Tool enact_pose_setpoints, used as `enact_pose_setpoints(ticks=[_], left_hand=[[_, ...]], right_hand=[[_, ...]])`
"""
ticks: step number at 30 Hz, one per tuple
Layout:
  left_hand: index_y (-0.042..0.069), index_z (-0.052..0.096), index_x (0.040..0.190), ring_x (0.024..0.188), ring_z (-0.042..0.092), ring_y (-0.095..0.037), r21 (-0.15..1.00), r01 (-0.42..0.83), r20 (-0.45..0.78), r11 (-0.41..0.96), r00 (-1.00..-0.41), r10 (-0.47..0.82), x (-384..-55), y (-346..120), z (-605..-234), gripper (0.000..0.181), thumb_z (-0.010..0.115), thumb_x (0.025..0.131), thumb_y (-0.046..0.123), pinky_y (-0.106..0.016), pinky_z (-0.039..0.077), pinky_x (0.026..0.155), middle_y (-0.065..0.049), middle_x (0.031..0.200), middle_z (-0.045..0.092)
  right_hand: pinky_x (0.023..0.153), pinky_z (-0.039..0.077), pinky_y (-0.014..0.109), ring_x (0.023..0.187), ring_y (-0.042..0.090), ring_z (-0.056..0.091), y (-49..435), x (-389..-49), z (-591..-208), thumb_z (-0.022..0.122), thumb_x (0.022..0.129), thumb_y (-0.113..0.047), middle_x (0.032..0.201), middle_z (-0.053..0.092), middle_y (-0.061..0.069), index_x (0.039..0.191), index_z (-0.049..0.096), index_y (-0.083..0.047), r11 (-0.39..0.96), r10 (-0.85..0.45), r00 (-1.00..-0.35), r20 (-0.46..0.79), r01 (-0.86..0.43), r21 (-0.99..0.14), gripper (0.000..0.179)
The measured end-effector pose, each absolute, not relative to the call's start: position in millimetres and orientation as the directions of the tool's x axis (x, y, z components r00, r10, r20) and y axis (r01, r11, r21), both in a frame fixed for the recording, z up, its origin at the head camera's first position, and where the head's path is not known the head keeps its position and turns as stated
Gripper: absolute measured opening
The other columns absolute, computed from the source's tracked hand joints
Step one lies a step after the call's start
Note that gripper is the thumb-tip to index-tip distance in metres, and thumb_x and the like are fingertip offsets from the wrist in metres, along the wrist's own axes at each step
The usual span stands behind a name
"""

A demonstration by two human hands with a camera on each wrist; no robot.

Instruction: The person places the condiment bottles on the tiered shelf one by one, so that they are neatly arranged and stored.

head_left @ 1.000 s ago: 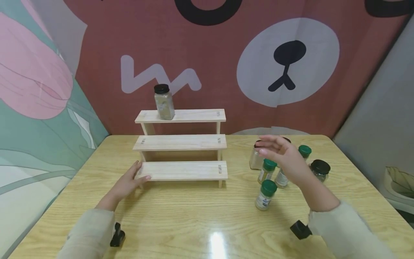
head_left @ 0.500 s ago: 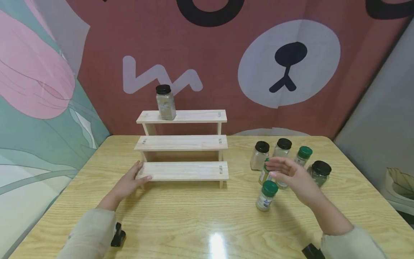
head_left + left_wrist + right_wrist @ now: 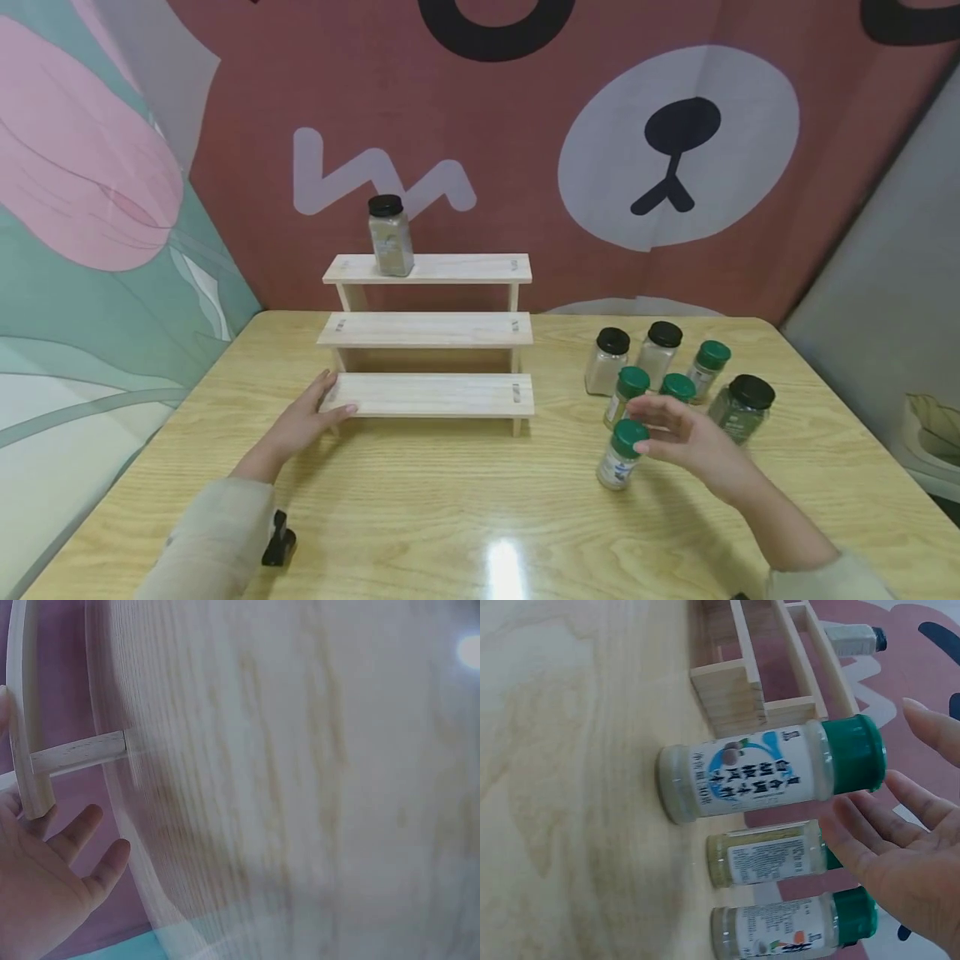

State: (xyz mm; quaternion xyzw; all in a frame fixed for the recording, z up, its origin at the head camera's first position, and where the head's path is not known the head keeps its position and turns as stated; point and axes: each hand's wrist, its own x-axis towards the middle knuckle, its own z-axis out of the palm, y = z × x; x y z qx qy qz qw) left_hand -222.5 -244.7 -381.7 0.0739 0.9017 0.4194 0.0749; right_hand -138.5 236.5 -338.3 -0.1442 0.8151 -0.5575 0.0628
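Note:
My left hand (image 3: 296, 425) grips the left end of the lowest board of a three-step wooden shelf rack (image 3: 431, 396), thumb along the front edge and fingers at the side. In the left wrist view, some fingers (image 3: 79, 832) spread free below the board. At the right, my right hand (image 3: 697, 446) hovers beside the nearest green-capped spice jar (image 3: 618, 462), fingers behind the cap and thumb near it. The right wrist view shows the cap (image 3: 855, 754) between spread thumb and fingers, not closed on. Whether a fingertip touches it, I cannot tell.
A black-capped jar (image 3: 392, 242) stands on the top step. Behind my right hand stand several more jars, among them a black-capped one (image 3: 606, 367), a green-capped one (image 3: 630, 392) and a wide dark one (image 3: 742, 408). A printed cloth (image 3: 510, 150) hangs behind the table (image 3: 420, 517).
My right hand has come down and toward me, from above the back jars to the nearest green-capped jar. My left hand stays at the rack's lowest board.

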Motion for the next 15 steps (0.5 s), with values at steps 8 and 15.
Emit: enact_pose_setpoints(ticks=[8,15], left_hand=[[0.0,0.008,0.137,0.125,-0.001,-0.04,0.769,0.054,-0.088,0.637,-0.978,0.19,-223,-245,-382,0.083,0.053,0.083,0.042,-0.056,0.005,0.096,-0.022,0.141,-0.003],[-0.002,0.008,0.137,0.125,-0.001,-0.041,0.77,0.062,-0.077,0.634,-0.979,0.19,-222,-244,-381,0.082,0.053,0.083,0.041,-0.056,0.005,0.097,-0.022,0.141,-0.003]], right_hand=[[0.077,0.045,0.03,0.106,0.031,0.045,237,-139,-349,0.063,0.079,-0.013,0.118,0.043,0.022,0.121,0.038,0.008,0.345,-0.324,-0.946,0.012,-0.13,-0.93,0.053],[0.073,0.047,0.029,0.096,0.003,0.048,236,-139,-353,0.06,0.08,-0.009,0.115,0.045,0.019,0.121,0.035,0.012,0.301,-0.353,-0.934,0.051,-0.165,-0.939,0.052]])
